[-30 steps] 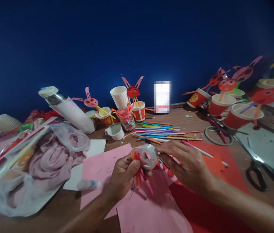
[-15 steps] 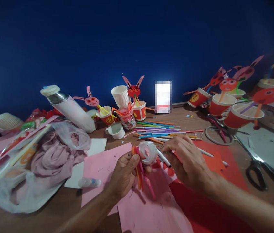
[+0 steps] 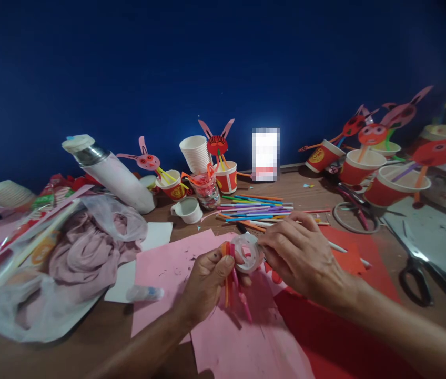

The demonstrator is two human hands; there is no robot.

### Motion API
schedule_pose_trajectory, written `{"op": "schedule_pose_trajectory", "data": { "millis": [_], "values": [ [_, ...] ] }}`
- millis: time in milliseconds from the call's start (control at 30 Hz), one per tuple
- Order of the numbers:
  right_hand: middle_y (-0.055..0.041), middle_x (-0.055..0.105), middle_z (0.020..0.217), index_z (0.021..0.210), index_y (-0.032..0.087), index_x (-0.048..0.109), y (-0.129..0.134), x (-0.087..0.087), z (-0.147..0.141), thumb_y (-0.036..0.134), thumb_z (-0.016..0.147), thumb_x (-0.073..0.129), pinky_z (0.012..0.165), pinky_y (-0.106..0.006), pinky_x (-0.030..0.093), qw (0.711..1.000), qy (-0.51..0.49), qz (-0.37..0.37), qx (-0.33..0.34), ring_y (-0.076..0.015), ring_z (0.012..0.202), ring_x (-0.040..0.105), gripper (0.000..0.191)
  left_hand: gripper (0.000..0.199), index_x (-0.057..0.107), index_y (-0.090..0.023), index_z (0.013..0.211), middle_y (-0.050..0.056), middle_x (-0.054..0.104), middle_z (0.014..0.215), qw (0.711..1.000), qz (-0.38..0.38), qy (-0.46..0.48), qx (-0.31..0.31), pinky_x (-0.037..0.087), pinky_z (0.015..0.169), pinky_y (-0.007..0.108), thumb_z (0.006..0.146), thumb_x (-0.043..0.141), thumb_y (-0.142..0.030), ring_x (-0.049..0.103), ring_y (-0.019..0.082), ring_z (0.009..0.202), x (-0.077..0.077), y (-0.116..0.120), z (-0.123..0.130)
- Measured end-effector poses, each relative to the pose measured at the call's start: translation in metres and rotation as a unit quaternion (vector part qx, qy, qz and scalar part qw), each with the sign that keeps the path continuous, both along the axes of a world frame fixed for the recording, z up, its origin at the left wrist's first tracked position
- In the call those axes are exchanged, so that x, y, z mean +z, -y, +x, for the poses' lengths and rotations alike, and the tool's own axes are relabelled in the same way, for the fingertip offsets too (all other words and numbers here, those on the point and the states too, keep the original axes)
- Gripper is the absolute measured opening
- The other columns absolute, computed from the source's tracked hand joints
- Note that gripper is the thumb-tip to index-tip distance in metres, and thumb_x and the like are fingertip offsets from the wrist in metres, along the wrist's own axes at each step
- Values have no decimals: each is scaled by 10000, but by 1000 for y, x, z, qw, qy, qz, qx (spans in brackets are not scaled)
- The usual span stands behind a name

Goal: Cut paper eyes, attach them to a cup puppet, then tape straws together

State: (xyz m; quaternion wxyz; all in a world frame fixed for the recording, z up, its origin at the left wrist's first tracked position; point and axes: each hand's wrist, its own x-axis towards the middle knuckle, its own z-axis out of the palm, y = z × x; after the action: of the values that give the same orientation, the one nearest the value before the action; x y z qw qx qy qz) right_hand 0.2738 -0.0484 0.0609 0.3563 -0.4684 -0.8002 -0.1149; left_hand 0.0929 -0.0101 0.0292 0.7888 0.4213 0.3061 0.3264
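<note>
Pink and orange sticks (image 3: pixel 226 281) are pinched between the thumb and fingers of my left hand (image 3: pixel 206 276), which also has a roll of clear tape (image 3: pixel 247 252) around a fingertip. My right hand (image 3: pixel 305 258) touches the right side of the roll with its fingertips bunched together; whether tape lies between them is too small to tell. Under both hands lies pink paper (image 3: pixel 254 337). Behind them are many colored sticks (image 3: pixel 258 208). A small white cup (image 3: pixel 189 210) stands to their left.
Scissors (image 3: pixel 416 263) lie at right beside red paper (image 3: pixel 325 337). Red cups with paper rabbit faces (image 3: pixel 398 187) stand at back right. A white flask (image 3: pixel 116 179) leans at back left, near a plastic bag with cloth (image 3: pixel 84 258). A glue tube (image 3: pixel 144 293) lies left.
My right hand has moved left to the tape roll. My left hand, with the sticks and roll, has shifted slightly right. The dark-tipped pen between the hands is now mostly hidden.
</note>
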Motion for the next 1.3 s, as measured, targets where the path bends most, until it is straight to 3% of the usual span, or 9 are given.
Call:
{"op": "schedule_pose_trajectory", "data": {
  "millis": [267, 533, 700, 800, 900, 1033, 1100, 1300],
  "values": [
    [-20, 616, 706, 816, 163, 506, 2, -4, -1, 68, 792, 473, 742, -339, 351, 998, 27, 58, -1, -148, 677, 517, 103, 260, 567, -150, 729, 5, 601, 520, 997, -69, 8, 30, 443, 406, 207, 667, 673, -380, 581, 147, 462, 14, 7, 7],
    [-3, 613, 652, 769, 181, 515, 10, 5, -7, 62, 779, 463, 746, -347, 324, 998, 46, 49, -2, -138, 624, 527, 130, 260, 586, -133, 712, 12, 610, 525, 996, -60, 43, 46, 439, 487, 207, 658, 685, -368, 583, 132, 486, 17, 3, 6],
    [-12, 647, 724, 866, 195, 548, 10, 11, -3, 37, 784, 452, 731, -353, 315, 998, 35, 58, -7, -136, 637, 557, 202, 241, 584, -138, 734, 28, 627, 550, 996, -44, 66, 40, 437, 498, 213, 689, 661, -362, 580, 131, 488, 16, 0, 3],
    [-29, 645, 812, 990, 205, 544, 10, 12, -1, 23, 781, 468, 701, -339, 335, 998, -31, 47, 13, -138, 685, 568, 287, 231, 588, -134, 717, 22, 617, 544, 994, -56, 91, 39, 426, 468, 198, 687, 665, -350, 572, 122, 471, 17, -1, 4],
    [-19, 620, 830, 1073, 243, 532, 8, 4, -4, 66, 808, 476, 692, -310, 383, 985, -168, -16, 23, -145, 748, 567, 324, 209, 596, -133, 724, 15, 613, 556, 988, -91, 125, 32, 437, 483, 193, 683, 675, -323, 573, 113, 485, 18, -1, 4],
    [-23, 598, 857, 1083, 249, 543, 3, -15, -13, 247, 825, 506, 673, -279, 457, 905, -389, -170, 18, -160, 782, 570, 260, 175, 595, -141, 738, 29, 630, 580, 975, -154, 158, 31, 455, 511, 203, 702, 661, -299, 578, 113, 505, 14, 0, 2],
    [-34, 610, 877, 1058, 242, 572, 2, -22, -18, 291, 795, 548, 686, -285, 466, 882, -426, -199, 31, -172, 796, 574, 268, 158, 593, -143, 749, 44, 639, 585, 970, -171, 170, 29, 456, 519, 205, 726, 637, -292, 585, 120, 516, 10, -1, 1],
    [-48, 614, 887, 969, 230, 627, 3, -25, -25, 275, 761, 580, 735, -311, 460, 871, -452, -190, 37, -182, 808, 562, 218, 149, 592, -138, 757, 51, 633, 552, 968, -174, 183, 11, 447, 493, 208, 764, 592, -287, 577, 124, 479, 2, 1, 3]
  ]
}}
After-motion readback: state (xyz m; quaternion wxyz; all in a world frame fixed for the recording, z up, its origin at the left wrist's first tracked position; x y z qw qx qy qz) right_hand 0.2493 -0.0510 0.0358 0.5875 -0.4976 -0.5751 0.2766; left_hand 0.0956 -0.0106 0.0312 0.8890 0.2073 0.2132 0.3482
